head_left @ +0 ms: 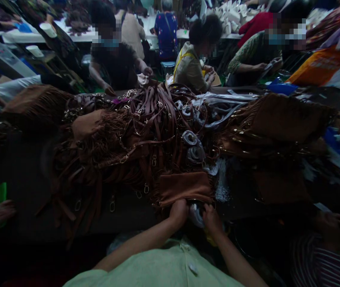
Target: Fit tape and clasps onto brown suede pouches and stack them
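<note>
A brown fringed bag (184, 185) lies flat at the near edge of the dark table, its zipped edge toward me. My left hand (179, 211) is closed at that edge, its fingertips hidden at the bag. Beside it, my right hand (211, 217) has its fingers bent together at the bag's right corner. Between the two hands sits a wrapped, pale coiled item (196, 215), partly in the bag's opening or just below it; which one is unclear. Right of the bag lies a bundle of thin clear strips (222, 183).
Brown straps with metal clasps (158, 107) are heaped ahead. Wrapped coils (189, 138) lie beyond the bag. Fringed bags are stacked at left (89, 123) and right (283, 117). Several people sit across the table; other people's hands show at the far left and right edges.
</note>
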